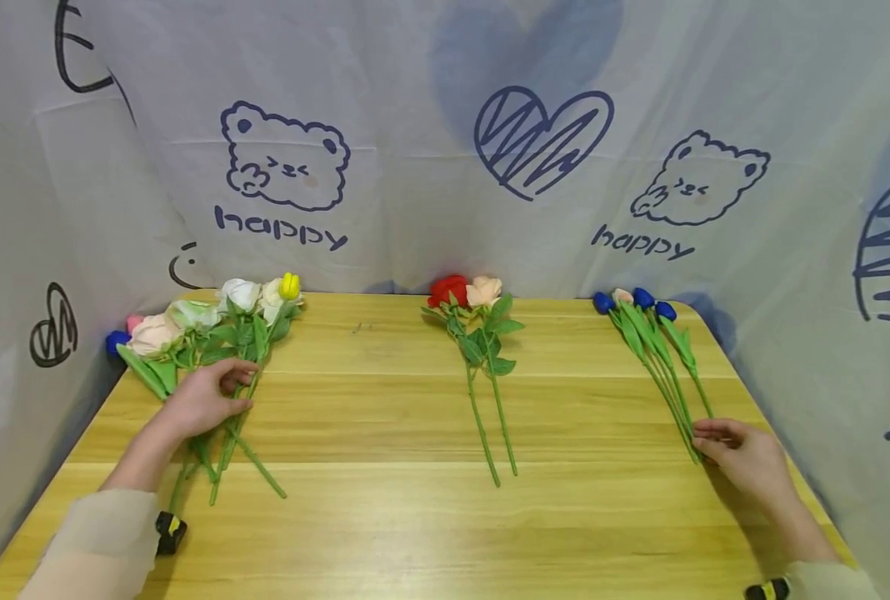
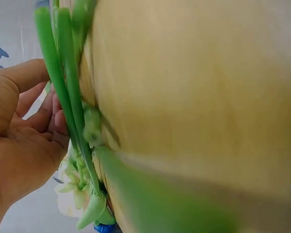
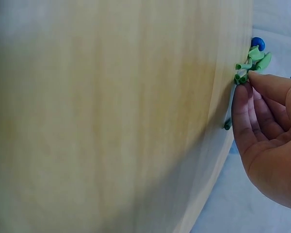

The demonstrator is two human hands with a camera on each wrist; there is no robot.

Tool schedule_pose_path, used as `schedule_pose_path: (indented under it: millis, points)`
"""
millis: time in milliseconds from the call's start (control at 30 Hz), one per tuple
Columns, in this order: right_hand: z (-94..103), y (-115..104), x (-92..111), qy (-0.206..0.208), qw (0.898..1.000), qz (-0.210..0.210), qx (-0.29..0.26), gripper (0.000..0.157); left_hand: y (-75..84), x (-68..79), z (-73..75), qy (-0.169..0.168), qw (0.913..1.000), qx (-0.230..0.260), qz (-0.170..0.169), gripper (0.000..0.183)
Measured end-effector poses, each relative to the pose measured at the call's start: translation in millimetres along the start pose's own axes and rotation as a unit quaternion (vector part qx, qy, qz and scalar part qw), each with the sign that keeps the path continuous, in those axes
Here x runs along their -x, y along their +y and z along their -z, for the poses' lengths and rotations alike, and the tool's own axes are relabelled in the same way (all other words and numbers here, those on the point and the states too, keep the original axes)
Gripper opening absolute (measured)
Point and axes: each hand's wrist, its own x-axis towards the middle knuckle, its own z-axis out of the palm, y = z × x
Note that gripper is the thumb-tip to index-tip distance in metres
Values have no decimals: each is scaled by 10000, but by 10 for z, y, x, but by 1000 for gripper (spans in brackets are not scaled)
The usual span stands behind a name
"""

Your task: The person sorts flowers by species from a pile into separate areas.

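Observation:
At the left, my left hand (image 1: 208,398) lies over a pile of artificial flowers, its thumb and index finger apart with their tips right at the green stems (image 2: 68,82). White roses (image 1: 240,295), a peach rose (image 1: 154,335) and a yellow tulip (image 1: 290,286) show at the pile's far end. On the right side, my right hand (image 1: 745,458) pinches the lower end of a tulip stem between thumb and fingers, beside other stem ends (image 3: 240,78). These stems lead up to blue tulips (image 1: 643,298) and a pale pink one (image 1: 622,297).
A red rose (image 1: 448,291) and a peach rose (image 1: 484,291) lie side by side at the middle back of the wooden table (image 1: 385,400). A white cloth (image 1: 407,167) printed with bears and hearts hangs behind and at both sides.

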Motion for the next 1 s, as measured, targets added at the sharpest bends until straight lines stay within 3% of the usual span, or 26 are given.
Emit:
schedule_pose_path:
  millis: [233, 567, 1000]
  points:
    - [9, -8, 1, 20, 9999, -18, 134, 30, 13, 1, -3, 188, 9990, 410, 80, 47]
    - [1, -27, 8, -48, 10000, -59, 59, 32, 44, 13, 22, 221, 9992, 303, 163, 33]
    - [15, 4, 4, -106, 9999, -42, 100, 30, 71, 25, 11, 479, 9978, 439, 98, 29]
